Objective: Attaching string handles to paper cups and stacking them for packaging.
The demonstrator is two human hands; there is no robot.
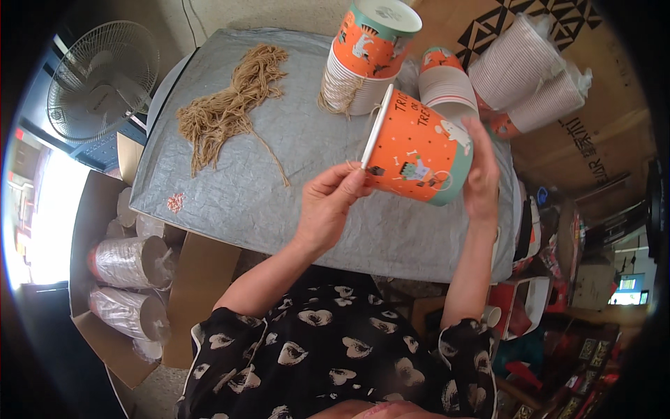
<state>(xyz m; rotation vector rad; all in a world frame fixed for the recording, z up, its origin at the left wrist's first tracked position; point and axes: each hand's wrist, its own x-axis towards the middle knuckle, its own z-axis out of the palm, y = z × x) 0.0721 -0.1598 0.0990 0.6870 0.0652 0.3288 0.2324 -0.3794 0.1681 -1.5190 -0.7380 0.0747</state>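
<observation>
Over the table I hold an orange paper bucket (419,157) tilted on its side, its white rim to the left and its green base to the right. My left hand (326,208) pinches the rim between thumb and fingers. At the base end, my right hand (483,174) grips the bucket, its fingers partly behind it. Just beyond stands an upside-down stack of similar buckets (373,52), with twine loops (342,94) hanging at its lower rims. Another nested stack (447,87) lies beside it. A loose bundle of brown twine (234,105) lies farther left.
Grey sheeting (272,223) covers the table. Plastic-wrapped bucket stacks (516,63) lean at the back right against a large cardboard box (447,17). A small heap of red-white bits (175,202) lies near the left edge. An open carton (199,286) and a fan (103,84) stand left.
</observation>
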